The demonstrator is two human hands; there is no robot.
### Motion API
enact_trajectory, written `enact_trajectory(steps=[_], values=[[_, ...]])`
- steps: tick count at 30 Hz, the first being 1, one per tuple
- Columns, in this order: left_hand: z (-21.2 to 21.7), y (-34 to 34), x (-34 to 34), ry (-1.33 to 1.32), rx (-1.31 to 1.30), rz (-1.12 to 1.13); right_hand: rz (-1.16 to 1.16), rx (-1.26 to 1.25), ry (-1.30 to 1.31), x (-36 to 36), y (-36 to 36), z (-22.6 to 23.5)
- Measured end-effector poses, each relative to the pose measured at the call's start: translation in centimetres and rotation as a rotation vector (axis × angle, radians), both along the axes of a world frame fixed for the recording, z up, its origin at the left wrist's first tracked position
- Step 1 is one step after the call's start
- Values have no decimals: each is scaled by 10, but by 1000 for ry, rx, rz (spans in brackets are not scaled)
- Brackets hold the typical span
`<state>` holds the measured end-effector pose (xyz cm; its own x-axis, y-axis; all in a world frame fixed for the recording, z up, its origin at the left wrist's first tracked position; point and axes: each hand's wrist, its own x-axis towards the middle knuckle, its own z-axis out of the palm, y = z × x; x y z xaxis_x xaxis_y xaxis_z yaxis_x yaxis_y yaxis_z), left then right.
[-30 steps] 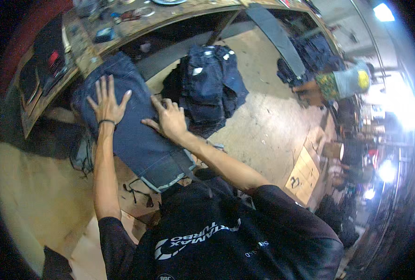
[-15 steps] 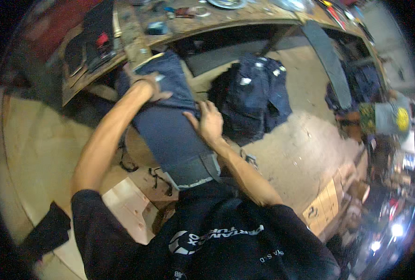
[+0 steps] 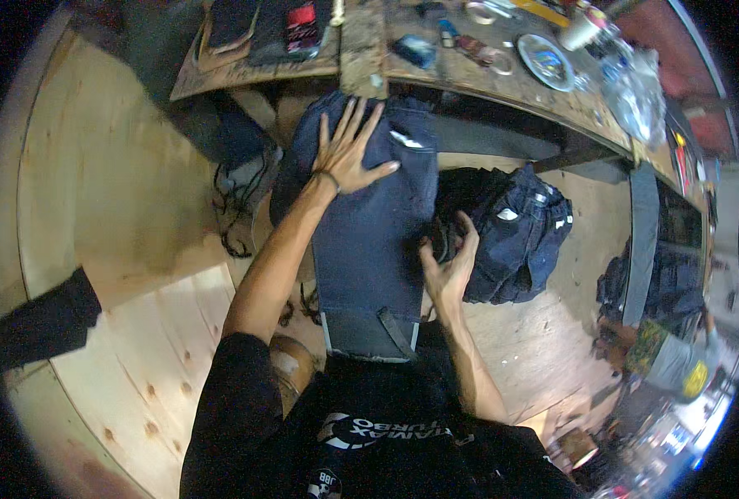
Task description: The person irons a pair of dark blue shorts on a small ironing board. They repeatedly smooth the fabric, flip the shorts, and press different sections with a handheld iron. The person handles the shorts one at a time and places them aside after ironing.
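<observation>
A dark blue denim garment (image 3: 369,241) is stretched flat over a long board that runs from the worktable towards my body. The board's grey near end (image 3: 361,334) shows past the cloth, with a dark strip lying across it. My left hand (image 3: 348,154) rests palm down on the garment's far part, fingers spread. A white patch (image 3: 411,141) shows on the cloth to its right. My right hand (image 3: 452,270) is just off the garment's right edge, thumb and fingers apart, nothing seen between them.
A pile of dark denim garments (image 3: 515,237) lies to the right. The wooden worktable (image 3: 502,91) carries a plate of small items (image 3: 546,62), a plastic bag (image 3: 635,96) and tools. Another person (image 3: 669,358) is at far right. Black cloth (image 3: 45,320) lies at left.
My view has turned, so the garment now runs straight ahead. My left hand lies flatter with its fingers spread. My right hand has come away from the cloth's edge, and folds have smoothed.
</observation>
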<state>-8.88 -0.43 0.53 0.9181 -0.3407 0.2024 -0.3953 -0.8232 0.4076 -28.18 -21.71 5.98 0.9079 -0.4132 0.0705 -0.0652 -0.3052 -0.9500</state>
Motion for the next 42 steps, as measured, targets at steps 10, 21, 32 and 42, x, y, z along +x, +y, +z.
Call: enact_trajectory(steps=[10,21,32,42], values=[[-5,4,52,-67,-63,-80,1610,-547,-235,71,54,-47],[11,2,101,256,136,-88,1737,-179,53,85,63,-42],[14,-2,98,214,177,20,1391,-96,156,126,39,-51],[10,-6,100,237,236,102,1356,20,241,18,-15,-108]])
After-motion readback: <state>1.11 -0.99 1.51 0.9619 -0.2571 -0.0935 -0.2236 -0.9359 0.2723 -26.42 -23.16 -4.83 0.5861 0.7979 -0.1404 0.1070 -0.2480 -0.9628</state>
